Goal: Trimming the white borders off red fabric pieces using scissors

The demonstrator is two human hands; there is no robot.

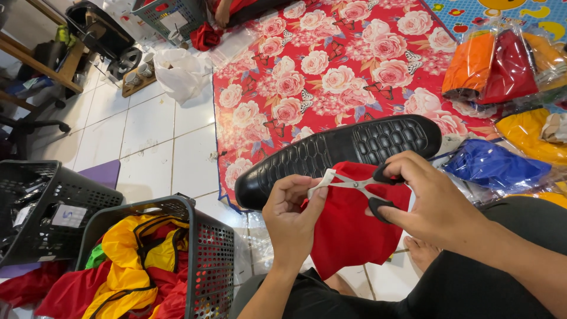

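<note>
My left hand (292, 215) pinches the upper edge of a red garment (348, 230) and a small white tag (322, 182) on it. My right hand (422, 198) grips black-handled scissors (360, 186), fingers through the loops, the blades pointing left and closed around the white tag. The red cloth hangs down between my hands, over my lap. A long black textured sole-shaped pad (336, 153) lies just behind the hands.
A red rose-patterned mat (336, 71) covers the floor ahead. Bagged garments in orange, red, yellow and blue (496, 162) pile up at the right. Two dark plastic baskets (207, 248) stand at the left, one holding yellow and red clothes. A white bag (180, 71) lies on the tiles.
</note>
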